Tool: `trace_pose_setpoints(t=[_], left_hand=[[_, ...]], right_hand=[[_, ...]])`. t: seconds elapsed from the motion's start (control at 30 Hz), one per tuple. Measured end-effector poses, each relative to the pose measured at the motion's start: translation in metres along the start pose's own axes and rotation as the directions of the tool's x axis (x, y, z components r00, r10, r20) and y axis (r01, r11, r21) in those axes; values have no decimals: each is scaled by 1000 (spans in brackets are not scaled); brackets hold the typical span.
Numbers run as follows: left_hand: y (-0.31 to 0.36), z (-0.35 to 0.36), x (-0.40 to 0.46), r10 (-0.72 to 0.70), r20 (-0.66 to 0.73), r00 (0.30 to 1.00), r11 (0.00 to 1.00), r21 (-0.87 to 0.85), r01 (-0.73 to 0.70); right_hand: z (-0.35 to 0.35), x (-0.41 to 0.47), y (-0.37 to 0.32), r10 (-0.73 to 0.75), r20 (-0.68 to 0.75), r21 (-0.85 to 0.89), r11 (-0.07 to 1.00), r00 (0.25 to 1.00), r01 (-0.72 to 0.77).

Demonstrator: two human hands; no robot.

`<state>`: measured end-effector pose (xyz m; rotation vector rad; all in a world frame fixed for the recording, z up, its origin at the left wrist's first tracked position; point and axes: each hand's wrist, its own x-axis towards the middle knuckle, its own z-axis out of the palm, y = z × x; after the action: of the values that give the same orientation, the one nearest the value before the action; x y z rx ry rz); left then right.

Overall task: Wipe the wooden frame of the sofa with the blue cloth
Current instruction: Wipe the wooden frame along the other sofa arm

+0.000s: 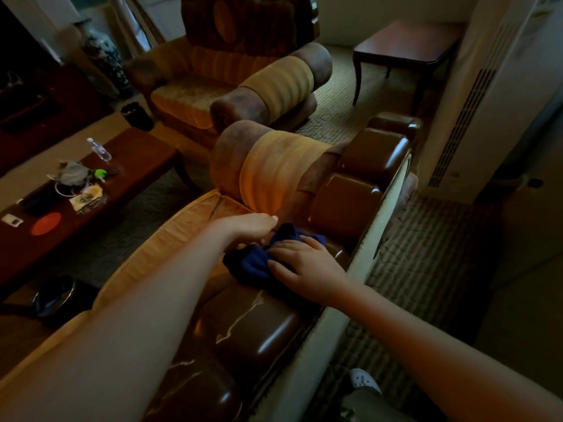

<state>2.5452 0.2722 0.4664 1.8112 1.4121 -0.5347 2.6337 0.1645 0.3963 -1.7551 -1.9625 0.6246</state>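
The sofa's glossy brown wooden frame (344, 202) runs along the top of its back in rounded blocks, from bottom left to upper right. A crumpled blue cloth (253, 263) lies on the frame near the middle of the view. My right hand (304, 263) rests on the cloth with fingers spread and pressing down. My left hand (249, 225) reaches over the seat side and pinches the cloth's far edge with curled fingers. Part of the cloth is hidden under both hands.
An orange seat cushion (170, 239) lies left of the frame, a padded armrest (274, 169) beyond it. A matching armchair (231, 83) stands further back. A coffee table (134, 166) with a bottle and clutter is on the left, a side table (405, 50) and tall white unit (487, 95) on the right.
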Motion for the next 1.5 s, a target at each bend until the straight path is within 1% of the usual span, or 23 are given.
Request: trace_pose_setpoints(t=[0.1, 0.17, 0.23, 0.3, 0.37, 0.43, 0.47, 0.57, 0.6, 0.67, 0.73, 0.8, 0.9, 0.97, 1.07, 1.1, 1.17, 1.23, 1.27, 1.33, 1.37, 1.43, 1.5], left_hand=[[3, 8, 1, 27, -85, 996, 999, 30, -25], [2, 13, -3, 42, -114, 993, 999, 11, -41], [0, 18, -7, 15, -56, 998, 998, -65, -18], [-2, 23, -12, -29, 67, 997, 992, -120, 37], [-3, 31, -16, -39, 151, 988, 994, -98, 54], [-2, 36, -18, -24, 187, 982, 999, -37, 32], [-2, 36, -20, -17, 196, 980, 1000, -11, 19], [-3, 34, -24, 27, 226, 974, 999, 14, -31], [-4, 34, -26, 50, 225, 973, 998, 19, -56], [-4, 35, -28, 81, 205, 975, 995, 38, -91], [-3, 37, -30, 61, 204, 977, 995, 61, -75], [-3, 40, -29, 27, 200, 979, 991, 124, -52], [-3, 41, -26, -16, 199, 980, 981, 193, -23], [-1, 40, -26, -14, 207, 978, 979, 203, -28], [0, 40, -29, 15, 222, 975, 980, 190, -58], [-1, 40, -28, 5, 226, 974, 980, 191, -50], [-2, 39, -27, -29, 221, 975, 983, 186, -13], [-2, 39, -25, -47, 209, 977, 986, 169, 11], [-2, 39, -25, -53, 209, 976, 986, 166, 18], [-2, 39, -23, -53, 213, 976, 986, 167, 17], [-3, 37, -21, -52, 215, 975, 986, 168, 16], [-6, 35, -19, -36, 220, 975, 990, 144, 4], [-7, 35, -20, 1, 203, 979, 997, 80, -17]], right_hand=[[7, -16, 18, 49, -193, -15, 998, 980, -53], [18, -22, 26, 113, -346, 48, 994, 931, -103], [36, -29, 25, 242, -514, 247, 960, 823, -128], [59, -41, 8, 415, -597, 477, 872, 687, -113], [81, -55, -17, 507, -591, 621, 782, 627, -47], [91, -63, -34, 539, -556, 713, 701, 632, 30], [91, -63, -34, 531, -558, 719, 693, 638, 53], [85, -53, -3, 461, -627, 617, 786, 628, 39], [80, -46, 10, 492, -621, 630, 776, 610, 16], [67, -35, 28, 610, -565, 738, 675, 555, 10], [64, -30, 28, 697, -498, 820, 571, 516, 21], [74, -36, 12, 737, -449, 865, 501, 505, 38], [104, -65, -32, 726, -399, 911, 385, 561, 150], [117, -77, -49, 702, -411, 908, 370, 581, 195], [107, -61, -20, 708, -472, 863, 494, 525, 110], [98, -50, -4, 740, -456, 869, 490, 494, 69], [77, -33, 24, 815, -380, 909, 417, 436, 12], [67, -27, 32, 848, -358, 925, 379, 391, 27], [66, -30, 28, 855, -343, 934, 356, 390, 40], [77, -42, 6, 848, -282, 957, 282, 449, 68], [86, -51, -9, 825, -277, 958, 276, 493, 78], [98, -68, -37, 744, -354, 924, 370, 567, 92], [94, -71, -38, 681, -434, 871, 485, 590, 80]])
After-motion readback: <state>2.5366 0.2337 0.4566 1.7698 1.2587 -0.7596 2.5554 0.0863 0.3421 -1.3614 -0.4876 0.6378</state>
